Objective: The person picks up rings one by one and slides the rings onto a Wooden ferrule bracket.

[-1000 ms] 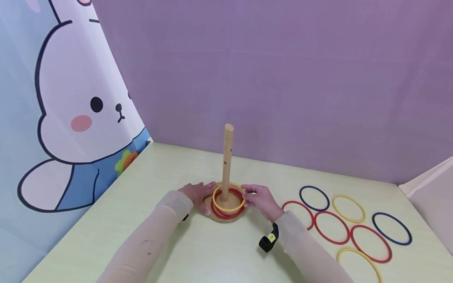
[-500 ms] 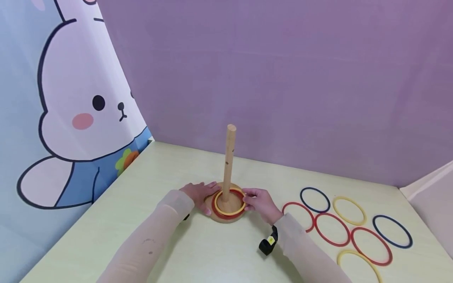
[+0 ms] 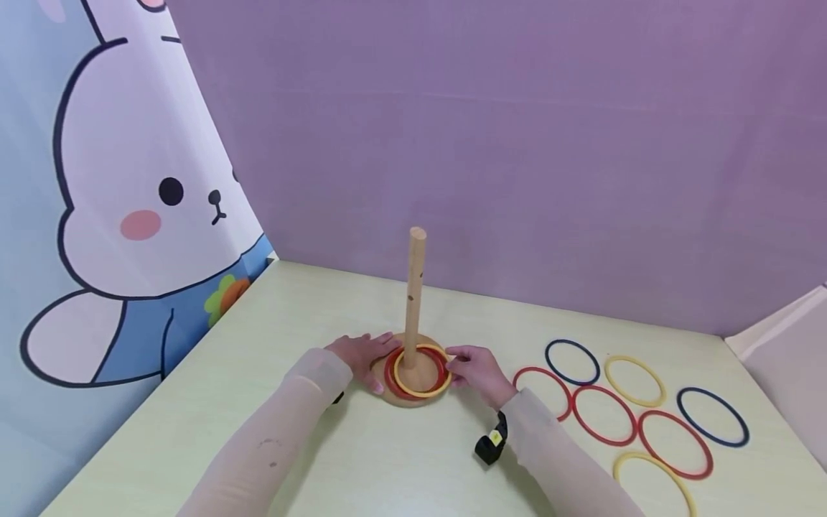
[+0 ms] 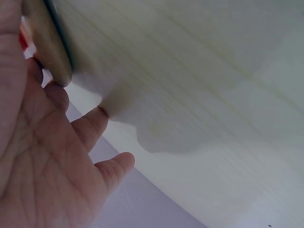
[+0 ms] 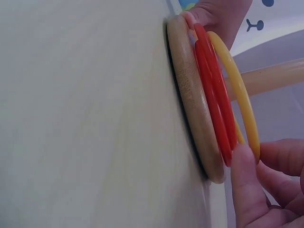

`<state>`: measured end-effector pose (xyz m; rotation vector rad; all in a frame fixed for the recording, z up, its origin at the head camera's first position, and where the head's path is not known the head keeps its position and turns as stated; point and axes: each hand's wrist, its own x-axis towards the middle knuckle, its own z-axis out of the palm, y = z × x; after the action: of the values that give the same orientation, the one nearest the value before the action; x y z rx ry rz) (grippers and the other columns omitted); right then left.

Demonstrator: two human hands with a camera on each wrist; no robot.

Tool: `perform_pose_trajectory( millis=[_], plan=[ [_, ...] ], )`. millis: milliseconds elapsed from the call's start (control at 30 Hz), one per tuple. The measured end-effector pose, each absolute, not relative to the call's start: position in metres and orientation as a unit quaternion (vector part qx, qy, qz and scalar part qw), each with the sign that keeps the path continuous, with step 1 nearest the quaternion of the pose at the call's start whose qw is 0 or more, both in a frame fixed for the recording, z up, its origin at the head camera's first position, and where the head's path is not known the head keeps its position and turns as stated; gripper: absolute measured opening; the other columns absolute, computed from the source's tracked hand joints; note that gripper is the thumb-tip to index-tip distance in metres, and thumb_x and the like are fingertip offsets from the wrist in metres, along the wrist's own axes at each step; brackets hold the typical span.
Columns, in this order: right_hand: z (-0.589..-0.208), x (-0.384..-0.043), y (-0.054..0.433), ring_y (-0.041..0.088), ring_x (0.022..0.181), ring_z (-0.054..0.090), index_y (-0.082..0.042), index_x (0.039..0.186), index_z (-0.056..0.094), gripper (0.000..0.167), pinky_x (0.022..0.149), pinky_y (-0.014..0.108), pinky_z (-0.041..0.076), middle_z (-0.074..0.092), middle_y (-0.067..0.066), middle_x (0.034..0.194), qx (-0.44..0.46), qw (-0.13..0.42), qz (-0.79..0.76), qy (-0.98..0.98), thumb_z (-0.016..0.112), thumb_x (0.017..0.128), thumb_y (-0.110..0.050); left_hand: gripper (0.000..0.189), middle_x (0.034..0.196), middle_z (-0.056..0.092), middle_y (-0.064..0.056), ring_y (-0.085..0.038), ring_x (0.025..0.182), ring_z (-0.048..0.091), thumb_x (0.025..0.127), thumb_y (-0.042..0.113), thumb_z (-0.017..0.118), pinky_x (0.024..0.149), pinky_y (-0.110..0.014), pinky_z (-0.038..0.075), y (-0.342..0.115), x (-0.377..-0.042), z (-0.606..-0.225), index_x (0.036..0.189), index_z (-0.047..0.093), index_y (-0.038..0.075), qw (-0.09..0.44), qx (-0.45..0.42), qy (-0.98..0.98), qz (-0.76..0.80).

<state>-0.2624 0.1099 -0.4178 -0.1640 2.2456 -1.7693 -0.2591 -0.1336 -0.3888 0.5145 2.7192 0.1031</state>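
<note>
Right hand [image 3: 477, 372]: thumb and finger are pinching the yellow ring [image 5: 243, 95], which is hanging around the peg [image 3: 415, 301], its right side sitting just above the red rings [image 5: 209, 85]. Left hand [image 3: 362, 355]: I am resting spread fingers at the rim of the wooden base [image 5: 189, 90], holding no ring. To seat this well, I am reckoning on steadying the base, centring the ring, levelling it, letting go softly. Purple backdrop [image 3: 484, 158] is hanging farthest off.

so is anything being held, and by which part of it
The yellow ring round the peg, pinched at its right edge by the right hand. The left hand touches the wooden base.
</note>
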Motion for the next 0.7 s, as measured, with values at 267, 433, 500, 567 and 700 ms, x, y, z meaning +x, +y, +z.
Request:
perform_pose_trajectory(
  millis=[267, 433, 500, 567, 700],
  plan=[
    [-0.422, -0.267, 0.114, 0.015, 0.061, 0.059, 0.012, 0.118, 0.059, 0.033, 0.061, 0.029, 0.056, 0.06, 0.012, 0.083, -0.051, 0.126, -0.588, 0.797, 0.058, 0.086, 0.007, 0.089, 0.157, 0.025, 0.001, -0.035, 0.139, 0.03, 0.078, 0.046, 0.076, 0.103, -0.06, 0.033, -0.135, -0.26, -0.39, 0.152, 0.029, 0.027, 0.188, 0.189, 0.963, 0.035],
    [-0.417, -0.266, 0.122, 0.016, 0.068, 0.06, 0.01, 0.119, 0.06, 0.032, 0.066, 0.031, 0.056, 0.061, 0.011, 0.085, -0.055, 0.121, -0.564, 0.815, 0.06, 0.088, 0.003, 0.088, 0.157, 0.025, 0.001, -0.036, 0.139, 0.03, 0.078, 0.044, 0.076, 0.104, -0.059, 0.032, -0.137, -0.259, -0.389, 0.151, 0.03, 0.027, 0.188, 0.189, 0.963, 0.04],
    [-0.413, -0.265, 0.129, 0.016, 0.071, 0.06, 0.01, 0.121, 0.059, 0.033, 0.068, 0.031, 0.056, 0.061, 0.01, 0.086, -0.065, 0.125, -0.55, 0.823, 0.06, 0.089, 0.001, 0.088, 0.157, 0.024, 0.001, -0.035, 0.14, 0.029, 0.079, 0.044, 0.076, 0.104, -0.059, 0.032, -0.137, -0.258, -0.389, 0.152, 0.028, 0.027, 0.191, 0.189, 0.962, 0.038],
    [-0.41, -0.265, 0.137, 0.017, 0.074, 0.06, 0.01, 0.122, 0.058, 0.035, 0.069, 0.031, 0.056, 0.062, 0.01, 0.088, -0.08, 0.134, -0.537, 0.829, 0.06, 0.089, 0.0, 0.088, 0.158, 0.023, 0.002, -0.035, 0.14, 0.028, 0.08, 0.044, 0.075, 0.105, -0.058, 0.032, -0.138, -0.258, -0.39, 0.152, 0.027, 0.027, 0.194, 0.19, 0.962, 0.035],
    [-0.405, -0.267, 0.156, 0.018, 0.078, 0.061, 0.009, 0.125, 0.056, 0.038, 0.07, 0.034, 0.055, 0.062, 0.01, 0.092, -0.12, 0.147, -0.501, 0.844, 0.061, 0.089, -0.003, 0.088, 0.158, 0.023, 0.001, -0.035, 0.14, 0.028, 0.08, 0.043, 0.075, 0.104, -0.059, 0.033, -0.14, -0.257, -0.391, 0.152, 0.027, 0.027, 0.196, 0.191, 0.961, 0.039]
  ],
)
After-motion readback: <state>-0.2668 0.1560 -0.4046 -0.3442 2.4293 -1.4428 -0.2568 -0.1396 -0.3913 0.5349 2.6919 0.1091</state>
